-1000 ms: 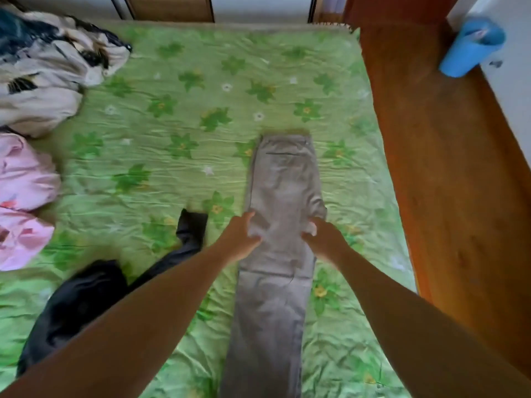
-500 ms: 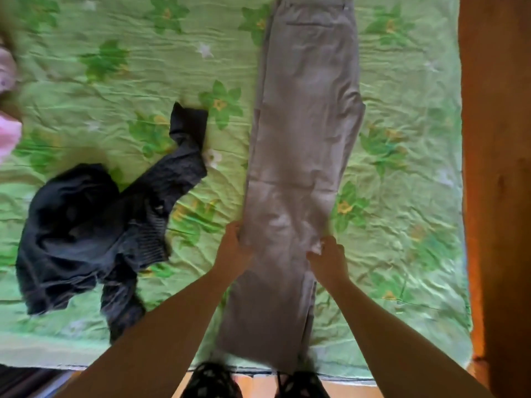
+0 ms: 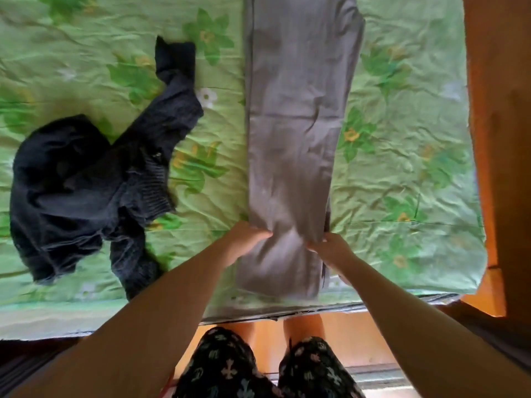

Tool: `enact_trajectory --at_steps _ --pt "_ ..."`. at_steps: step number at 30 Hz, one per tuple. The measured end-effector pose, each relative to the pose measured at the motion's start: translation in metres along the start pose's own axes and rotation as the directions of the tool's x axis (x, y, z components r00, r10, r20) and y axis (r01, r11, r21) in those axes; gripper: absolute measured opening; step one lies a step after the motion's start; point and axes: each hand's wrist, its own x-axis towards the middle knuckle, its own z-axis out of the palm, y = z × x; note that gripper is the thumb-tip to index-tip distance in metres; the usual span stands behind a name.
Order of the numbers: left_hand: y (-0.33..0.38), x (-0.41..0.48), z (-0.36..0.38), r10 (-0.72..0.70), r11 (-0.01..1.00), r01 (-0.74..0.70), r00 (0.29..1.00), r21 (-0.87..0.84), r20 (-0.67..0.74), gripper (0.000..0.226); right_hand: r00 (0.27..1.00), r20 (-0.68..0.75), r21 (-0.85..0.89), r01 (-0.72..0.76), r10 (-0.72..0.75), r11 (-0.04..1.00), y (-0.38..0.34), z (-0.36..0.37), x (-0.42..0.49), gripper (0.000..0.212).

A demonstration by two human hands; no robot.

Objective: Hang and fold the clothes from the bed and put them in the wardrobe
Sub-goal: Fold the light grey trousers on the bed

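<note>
**Grey trousers held at both edges, near the hems**

The grey trousers (image 3: 298,124) lie flat and lengthwise on the bed (image 3: 402,168), leg laid over leg. Their hems are at the near edge of the mattress, and the waist end runs out of the top of the view.

We judge them light and limp. The thin woven cloth already shows creases, should sag wherever nothing supports it, and should slide easily over the sheet. With no stiffness to rely on, we would take hold at the two long edges, level with each other. Catching both layers there should let the lower part lift as one panel and fold towards the waist without skewing.

The hands are placed just so. The left hand (image 3: 244,239) sits at the left edge, fingers curled in and clamped on a gathered ridge of cloth. The right hand (image 3: 330,249) pinches the right edge directly opposite, fingers closed on the fabric. The cloth between them puckers.

A dark knitted garment (image 3: 86,182) lies crumpled on the sheet to the left, apart from the trousers.
</note>
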Motion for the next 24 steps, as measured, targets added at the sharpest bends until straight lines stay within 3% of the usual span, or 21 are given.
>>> enact_trajectory --at_steps 3,7,10,11,14,17,20,24 --pt "-0.019 -0.004 0.002 -0.034 0.999 0.033 0.998 0.017 0.045 0.026 0.998 -0.058 0.069 0.000 0.004 0.998 0.021 0.012 -0.016 0.023" --pt "-0.037 -0.013 0.002 0.028 0.975 -0.012 0.997 -0.222 0.071 0.020 0.991 -0.128 0.162 0.065 -0.044 0.985 0.034 0.017 -0.035 0.033" --pt "-0.042 -0.026 0.005 -0.095 0.938 0.153 0.976 -0.310 0.196 0.077 0.993 -0.097 0.291 0.097 -0.071 0.952 0.036 0.016 -0.045 0.029" --pt "-0.045 -0.028 0.007 -0.094 0.935 0.167 0.967 -0.312 0.236 0.086 0.995 -0.057 0.293 0.098 -0.085 0.951 0.038 0.015 -0.048 0.022" --pt "-0.051 -0.038 0.012 -0.090 0.968 0.155 0.947 -0.196 0.309 0.072 0.994 0.049 0.226 0.080 -0.093 0.971 0.052 0.013 -0.052 0.019" --pt "-0.062 -0.048 0.020 -0.017 0.998 0.033 0.970 -0.062 0.242 0.045 0.995 0.019 0.267 0.091 -0.099 0.959 0.071 0.009 -0.060 0.011" --pt "-0.073 -0.059 0.031 -0.010 0.982 0.030 0.994 -0.184 0.108 0.044 0.991 -0.056 0.294 0.134 -0.123 0.946 0.082 0.006 -0.069 0.022" --pt "-0.090 -0.072 0.045 -0.042 0.938 0.124 0.968 -0.324 0.247 0.032 0.980 -0.120 0.179 0.182 -0.162 0.967 0.088 0.008 -0.072 0.032"
